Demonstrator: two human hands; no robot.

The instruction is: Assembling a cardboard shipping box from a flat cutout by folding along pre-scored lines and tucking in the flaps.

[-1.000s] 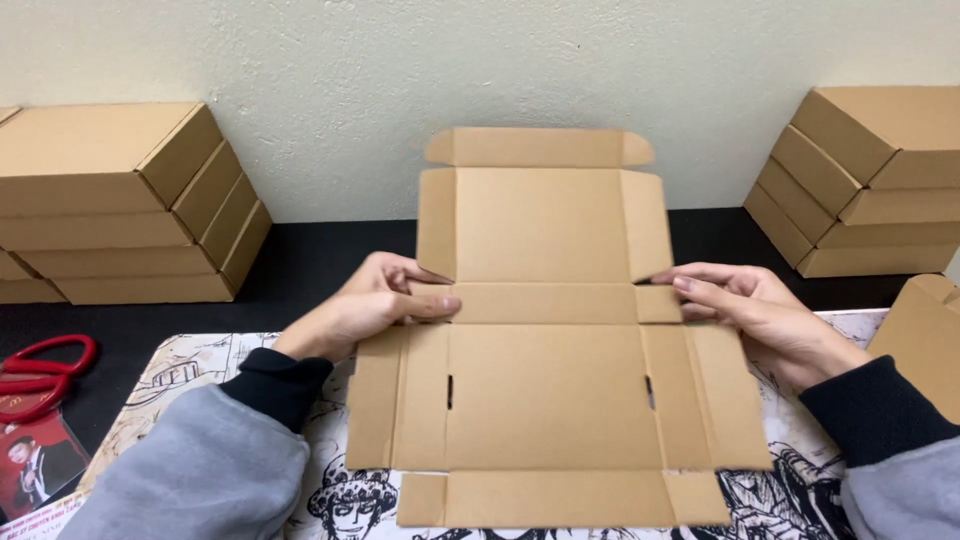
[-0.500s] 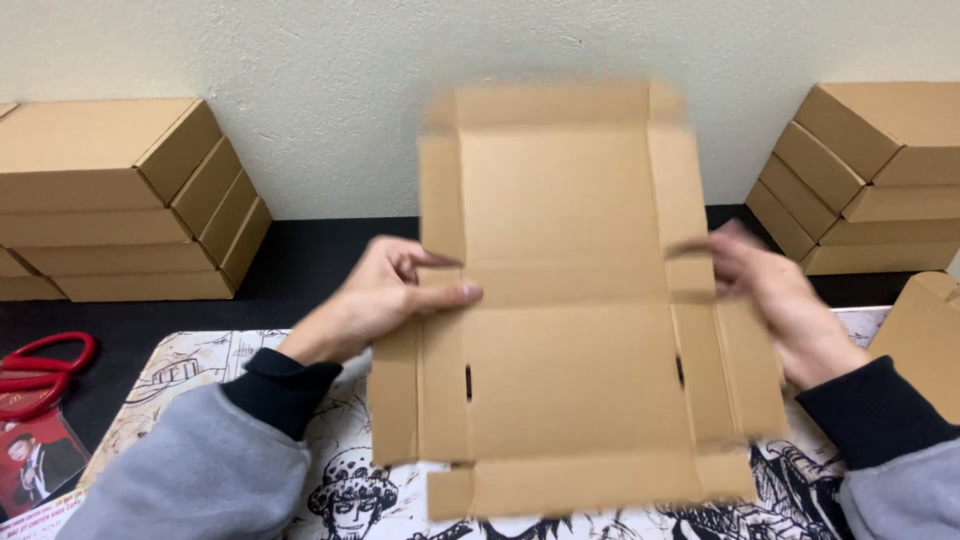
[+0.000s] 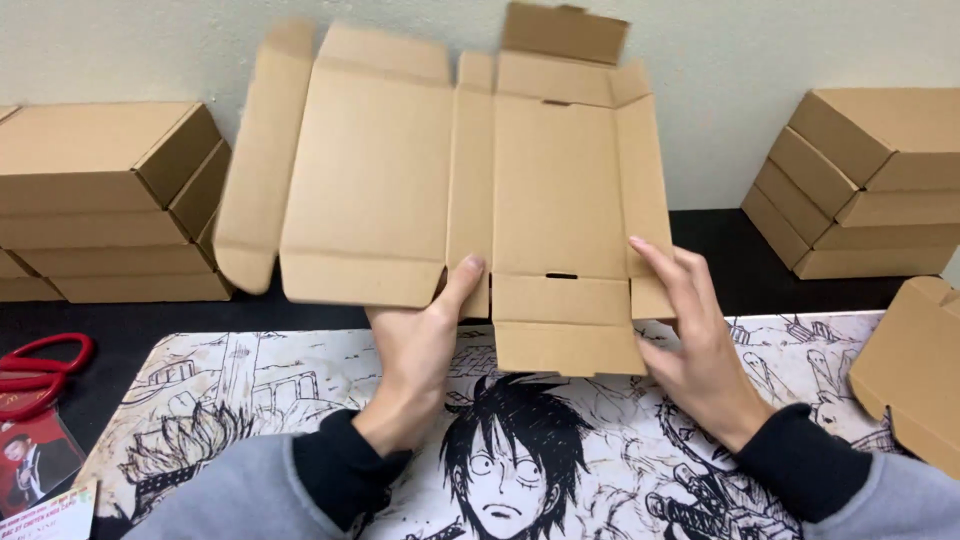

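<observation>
Holding an unfolded cardboard box blank (image 3: 450,170) above the desk, both hands grip its lower edge so that the sheet stands roughly upright against the pale wall (image 3: 760,60). The left hand (image 3: 420,350) pinches the blank near its middle fold, thumb pressed on the front face and the remaining fingers hidden behind the board. The right hand (image 3: 695,340) clasps the blank's right side, fingers spread flat along the narrow side panel and its lower flap (the thumb is not clearly visible). The blank shows two broad panels joined by a narrow strip, with flaps projecting at top, bottom and left. Beneath the hands lies a desk mat (image 3: 560,470) printed with black-and-white comic drawings, resting on a dark table (image 3: 760,260). A stack of assembled flat cardboard boxes (image 3: 110,200) stands at the left against the wall; a second, tilted stack (image 3: 870,180) stands at the right. Another cardboard piece (image 3: 915,370) lies at the right edge. Red-handled scissors (image 3: 40,370) lie at the far left, just beside a small printed card (image 3: 35,460).
</observation>
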